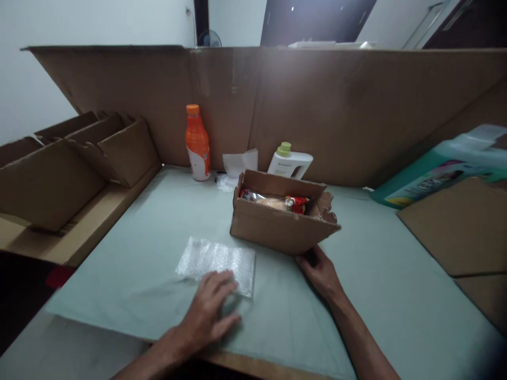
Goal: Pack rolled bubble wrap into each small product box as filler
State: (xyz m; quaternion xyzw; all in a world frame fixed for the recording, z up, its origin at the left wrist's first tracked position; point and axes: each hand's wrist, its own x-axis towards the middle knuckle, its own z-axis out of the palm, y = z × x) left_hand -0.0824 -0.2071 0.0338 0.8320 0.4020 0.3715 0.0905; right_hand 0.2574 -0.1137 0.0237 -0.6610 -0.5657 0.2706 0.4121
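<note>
My left hand is over the near edge of a flat piece of bubble wrap, fingers apart and slightly bent. Whether its fingertips press on the wrap, I cannot tell. At the lower right corner of a small open cardboard box, my right hand grips the bottom edge, some fingers hidden beneath. The box looks slightly tilted. Inside it lies a clear and red snack packet, its lower part hidden by the front wall.
An orange bottle, a white bottle with a green cap and crumpled white packaging stand behind the box. A large teal jug leans at right beside cardboard flaps. A divided carton stands left.
</note>
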